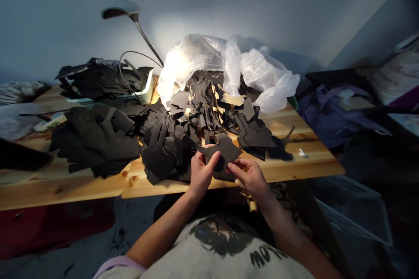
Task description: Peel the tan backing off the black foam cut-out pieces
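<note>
Between my hands, just over the table's front edge, is a flat black cut-out piece (225, 150) with angled edges and a narrow arm. My left hand (203, 168) grips it with the thumb on top. At its lower right edge, my right hand (248, 176) is closed, thumb and finger on the piece. A curled tan strip (251, 204) hangs beneath the right palm. Close to my left hand lies a stack of similar black pieces (160, 150). More black pieces (253, 133) are stacked on the right, and a loose pile (206, 100) with tan strips rises behind.
White plastic bags (196, 54) stand at the back beside a desk lamp (121, 8). A pale basket (147, 89) and a wide black heap (94, 139) occupy the left of the wooden table (314, 161). A wire basket (356, 209) is low at right.
</note>
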A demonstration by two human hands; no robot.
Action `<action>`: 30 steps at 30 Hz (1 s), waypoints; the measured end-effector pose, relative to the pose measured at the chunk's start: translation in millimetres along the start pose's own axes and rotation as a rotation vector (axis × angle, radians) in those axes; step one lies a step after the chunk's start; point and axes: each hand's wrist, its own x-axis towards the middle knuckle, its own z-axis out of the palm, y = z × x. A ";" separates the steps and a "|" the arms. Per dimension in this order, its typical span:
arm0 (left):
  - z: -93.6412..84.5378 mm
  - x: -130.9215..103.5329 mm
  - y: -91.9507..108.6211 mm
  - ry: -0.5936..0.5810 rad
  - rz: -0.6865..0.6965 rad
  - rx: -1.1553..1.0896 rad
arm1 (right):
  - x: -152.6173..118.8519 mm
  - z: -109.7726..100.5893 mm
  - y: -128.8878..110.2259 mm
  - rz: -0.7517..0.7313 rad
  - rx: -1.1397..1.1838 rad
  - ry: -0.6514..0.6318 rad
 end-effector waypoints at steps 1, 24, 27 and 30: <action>0.0 -1.5 -1.4 -0.004 -0.009 -0.024 | 0.4 4.0 -0.8 -0.045 -0.028 0.014; -14.7 -18.6 37.7 -0.375 -0.323 -0.211 | -31.4 -29.4 3.5 -0.292 -0.248 0.410; -26.1 -9.1 36.0 -0.247 -0.404 -0.253 | -27.0 -77.3 15.9 -0.267 -0.240 0.793; -36.3 -2.1 34.5 -0.158 -0.423 -0.258 | -23.8 -134.6 23.3 -0.198 -0.021 1.110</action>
